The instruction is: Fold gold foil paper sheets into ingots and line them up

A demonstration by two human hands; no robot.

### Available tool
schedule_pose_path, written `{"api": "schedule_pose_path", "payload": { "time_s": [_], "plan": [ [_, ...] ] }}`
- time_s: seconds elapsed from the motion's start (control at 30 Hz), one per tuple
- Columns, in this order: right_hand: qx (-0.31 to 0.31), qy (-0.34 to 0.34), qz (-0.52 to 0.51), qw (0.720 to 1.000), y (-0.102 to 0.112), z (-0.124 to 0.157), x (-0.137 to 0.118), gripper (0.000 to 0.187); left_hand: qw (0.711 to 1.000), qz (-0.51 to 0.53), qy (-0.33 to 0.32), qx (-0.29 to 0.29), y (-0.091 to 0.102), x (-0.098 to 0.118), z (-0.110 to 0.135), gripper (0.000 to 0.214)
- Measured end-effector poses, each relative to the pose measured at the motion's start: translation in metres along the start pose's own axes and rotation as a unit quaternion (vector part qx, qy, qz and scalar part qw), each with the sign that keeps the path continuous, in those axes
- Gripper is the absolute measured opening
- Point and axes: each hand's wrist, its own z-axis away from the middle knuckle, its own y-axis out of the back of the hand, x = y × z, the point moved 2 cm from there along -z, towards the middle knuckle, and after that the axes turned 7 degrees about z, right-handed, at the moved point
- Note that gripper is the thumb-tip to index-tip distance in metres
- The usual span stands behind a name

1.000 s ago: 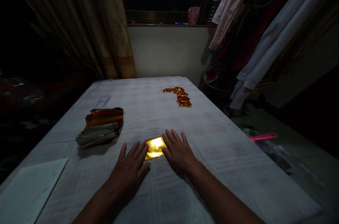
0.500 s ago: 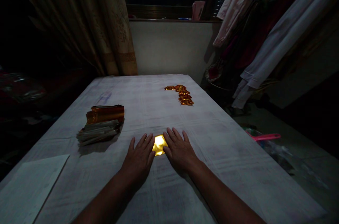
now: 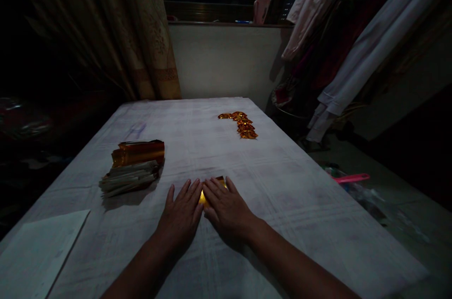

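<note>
A small sheet of shiny gold foil paper (image 3: 202, 198) lies on the cloth-covered table (image 3: 190, 148), mostly hidden under my hands. My right hand (image 3: 223, 202) rests flat across it, fingers stretched out. At the sheet's left edge lies my left hand (image 3: 183, 207), palm down with its fingers extended, the fingertips of both hands nearly meeting. Left of them sits a stack of grey-backed papers (image 3: 130, 177) beside a curved bundle of gold foil paper (image 3: 141, 153). Toward the far right of the table, several folded gold foil pieces (image 3: 245, 125) form a bent row.
A white board or sheet (image 3: 42, 252) covers the near left corner. Beyond the table stand a curtain (image 3: 141, 30) and a sill with a pink cup (image 3: 261, 11). Clothes (image 3: 367, 49) hang at the right, above a pink-handled object (image 3: 351, 178) near the floor.
My right hand has slid left over the gold foil paper and now covers most of it. My left hand has stayed almost in place. The view has shifted slightly.
</note>
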Motion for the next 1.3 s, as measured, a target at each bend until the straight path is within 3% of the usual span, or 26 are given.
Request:
{"api": "schedule_pose_path", "payload": {
  "time_s": [0.3,0.6,0.7,0.83,1.17,1.3],
  "plan": [
    [-0.097,-0.014,-0.018,0.995,0.005,0.018,0.01,0.066,1.0,0.006,0.004,0.001,0.004,0.002,-0.001,0.051],
    [-0.061,-0.101,0.006,0.993,0.015,0.037,0.018,0.066,1.0,0.008,0.016,-0.026,0.01,0.004,-0.002,0.054],
    [-0.05,-0.058,0.004,0.997,0.02,0.033,0.002,0.065,1.0,0.005,0.006,-0.01,0.006,0.002,-0.002,0.053],
    [-0.092,0.015,-0.04,0.995,0.021,0.033,-0.015,0.065,1.0,0.004,-0.012,0.007,0.001,-0.002,-0.001,0.052],
    [-0.085,-0.064,-0.026,0.994,0.023,0.06,0.011,0.062,1.0,0.015,0.008,-0.02,0.01,0.003,-0.003,0.054],
    [-0.053,-0.082,0.0,0.995,0.02,0.053,0.008,0.063,1.0,0.015,0.006,-0.018,0.008,0.003,-0.003,0.053]
  ]
}}
